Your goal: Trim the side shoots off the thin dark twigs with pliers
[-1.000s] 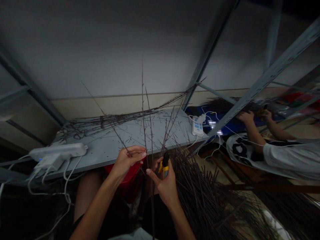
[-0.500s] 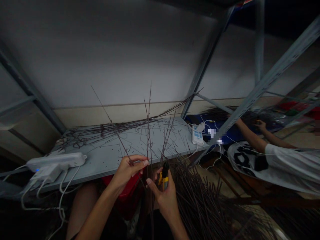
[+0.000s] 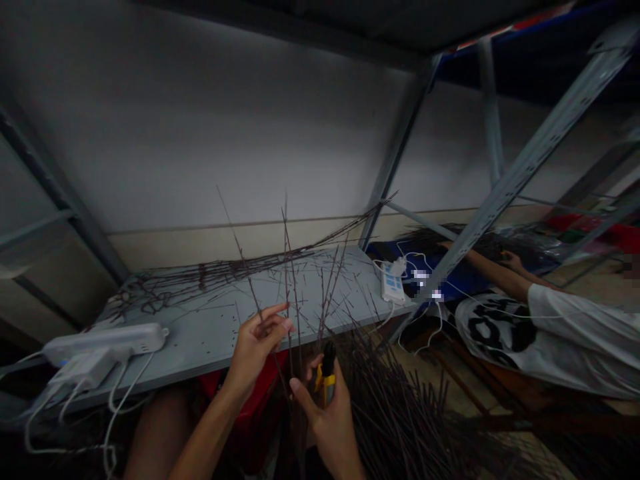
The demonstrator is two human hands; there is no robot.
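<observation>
The left hand (image 3: 257, 343) is raised in front of the near edge of the grey metal shelf (image 3: 220, 333), its fingers loosely curled with the thumb and fingertips pinched on a thin dark side twig (image 3: 245, 267) that slants up and to the left from the grip. Just beside it, lower and nearer the body, the right hand (image 3: 327, 413) is wrapped around a pair of yellow-and-black cutters (image 3: 326, 373), thumb pointing up toward the left hand; the tool's black head points upward, and whether its blades are parted is too dark to tell. Between the two hands rises a bare branching stem (image 3: 287, 267), nearly upright, its thin shoots fanning out above the shelf's near edge. Along the shelf's far edge lies a long bundle of similar dark twigs (image 3: 225, 270), with short clipped bits scattered over the surface. A white power strip (image 3: 103, 337) sits at the near left corner, cables hanging off the edge, and a second white power strip (image 3: 390, 283) lies at the right end. Under the near edge shows a red container (image 3: 260, 393), and to its right a heap of dark sticks (image 3: 400, 400) spreads over the floor. Beyond the right end, another person (image 3: 550, 333) in a white shirt reaches an arm toward the neighbouring rack.
</observation>
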